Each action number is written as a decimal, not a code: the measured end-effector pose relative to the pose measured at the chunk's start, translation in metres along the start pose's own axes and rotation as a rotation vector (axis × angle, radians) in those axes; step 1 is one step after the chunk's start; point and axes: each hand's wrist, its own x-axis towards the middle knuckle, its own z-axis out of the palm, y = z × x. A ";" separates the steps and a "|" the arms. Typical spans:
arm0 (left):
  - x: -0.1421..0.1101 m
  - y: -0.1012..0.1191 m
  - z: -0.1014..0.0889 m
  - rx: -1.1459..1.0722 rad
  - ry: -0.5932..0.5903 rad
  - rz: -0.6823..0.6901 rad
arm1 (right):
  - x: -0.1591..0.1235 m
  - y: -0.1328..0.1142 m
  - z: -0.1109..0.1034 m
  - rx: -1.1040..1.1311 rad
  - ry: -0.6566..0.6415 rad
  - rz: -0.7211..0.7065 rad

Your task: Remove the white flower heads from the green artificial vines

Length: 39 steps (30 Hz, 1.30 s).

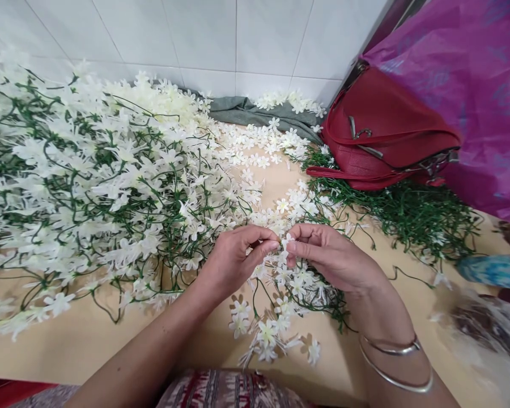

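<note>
Both my hands meet over the middle of the table, fingertips almost touching. My right hand [323, 252] pinches a small white artificial flower [286, 242] between thumb and forefinger. Close beside it, the thumb and forefinger of my left hand [244, 249] are pressed together at the flower's edge; whatever lies between them is too small to make out. Loose white flower heads [297, 283] lie under and in front of my hands. A few more blossoms [267, 334] rest nearer to me, some joined to green stems.
A large heap of white flowers on green stems [110, 170] fills the left. Bare green stems [412, 218] lie at right, beneath a red handbag [391, 124]. A purple plastic bag [471, 85] stands behind it. Grey cloth [259, 116] runs along the tiled wall [204, 34].
</note>
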 end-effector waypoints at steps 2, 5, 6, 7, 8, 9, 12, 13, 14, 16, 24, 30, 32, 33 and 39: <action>-0.001 0.000 0.000 -0.011 -0.007 -0.007 | 0.001 -0.001 -0.001 -0.003 -0.015 0.022; -0.002 -0.001 0.002 0.033 0.006 0.041 | 0.002 0.000 -0.003 -0.024 -0.027 0.029; -0.002 -0.001 0.002 0.062 0.006 0.066 | 0.003 0.002 -0.004 -0.026 -0.032 0.029; -0.002 -0.002 0.002 0.093 0.002 0.089 | 0.004 0.003 -0.005 -0.024 -0.037 0.029; -0.002 -0.003 0.002 0.124 -0.007 0.111 | 0.005 0.005 -0.005 -0.015 -0.044 0.029; -0.002 -0.004 0.002 0.150 -0.018 0.131 | 0.006 0.006 -0.006 -0.001 -0.051 0.031; -0.001 -0.005 0.002 0.172 -0.041 0.155 | 0.007 0.008 -0.008 0.036 -0.069 0.029; -0.001 -0.004 0.002 0.157 -0.043 0.147 | 0.007 0.008 -0.009 0.043 -0.074 0.027; -0.001 -0.004 0.002 0.134 -0.039 0.131 | 0.007 0.008 -0.010 0.047 -0.080 0.027; 0.000 -0.002 0.001 0.079 -0.023 0.081 | 0.007 0.008 -0.011 0.052 -0.099 0.034; 0.001 -0.001 -0.001 -0.019 0.003 0.009 | 0.007 0.009 -0.014 0.047 -0.111 0.046; -0.001 -0.005 0.002 -0.017 -0.014 -0.017 | 0.006 0.007 -0.007 0.015 -0.091 0.031; -0.002 -0.006 0.003 0.009 -0.020 -0.016 | 0.007 0.008 -0.004 0.003 -0.073 0.032; -0.002 -0.007 0.003 0.022 -0.023 -0.015 | 0.007 0.008 -0.002 -0.007 -0.061 0.035; -0.002 -0.011 0.004 0.068 -0.030 -0.001 | 0.009 0.009 0.001 0.013 -0.011 0.042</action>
